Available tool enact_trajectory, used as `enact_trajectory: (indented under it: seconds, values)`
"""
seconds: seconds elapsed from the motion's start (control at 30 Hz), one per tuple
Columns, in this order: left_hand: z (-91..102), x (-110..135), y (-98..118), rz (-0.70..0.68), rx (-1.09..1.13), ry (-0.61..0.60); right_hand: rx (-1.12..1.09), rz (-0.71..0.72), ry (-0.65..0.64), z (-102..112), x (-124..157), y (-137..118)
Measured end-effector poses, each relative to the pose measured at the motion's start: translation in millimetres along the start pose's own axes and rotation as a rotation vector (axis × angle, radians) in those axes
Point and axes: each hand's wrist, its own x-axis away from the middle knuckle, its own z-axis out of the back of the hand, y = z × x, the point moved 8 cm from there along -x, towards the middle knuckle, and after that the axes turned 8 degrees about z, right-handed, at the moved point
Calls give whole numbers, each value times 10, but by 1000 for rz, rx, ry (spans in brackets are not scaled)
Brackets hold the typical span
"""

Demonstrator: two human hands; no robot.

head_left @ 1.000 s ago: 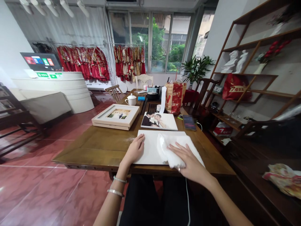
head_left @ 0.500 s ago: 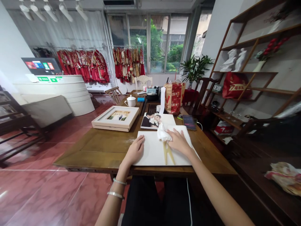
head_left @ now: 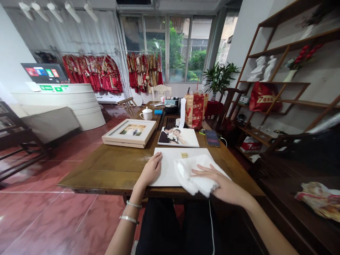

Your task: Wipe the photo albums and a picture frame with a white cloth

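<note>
Cloth [head_left: 185, 174] lies under our right hand [head_left: 218, 180], its fingers spread; our left hand [head_left: 152, 170], fingers close together, rests on the white board's [head_left: 168, 169] left side.

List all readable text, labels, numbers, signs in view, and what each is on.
"7号衣": red bag on the shelf; what follows is blurred.
"7": red-and-white bag lower down.
"03": number-block display; rest unclear.
Too small or blurred: green counter signs, monitor, phone, red-and-tan paper bag.
No text shows on white cloth or white panel.
</note>
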Motion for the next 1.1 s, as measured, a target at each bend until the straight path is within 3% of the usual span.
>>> enact_trajectory:
  seconds: [0.17,0.37,0.5,0.67,0.8,0.93,1.1]
  values:
    - [5,-6,-9,1,37,6,2,-185,191,178,-453,471]
    - [7,-5,-15,11,54,1,167,-160,241,78,-984,295]
    - [-2,-7,-25,14,44,-1,276,-39,204,-54,-905,0]
    - [-6,-8,-28,14,38,-2,233,70,98,-185,-423,-365]
    - [-13,-13,-38,13,36,-1,164,16,70,-136,-180,-381]
    - [-8,-13,-42,-1,42,14,277,-155,226,31,-319,-145]
    - [-14,-16,-59,1,55,5,384,-203,261,-42,-795,-87]
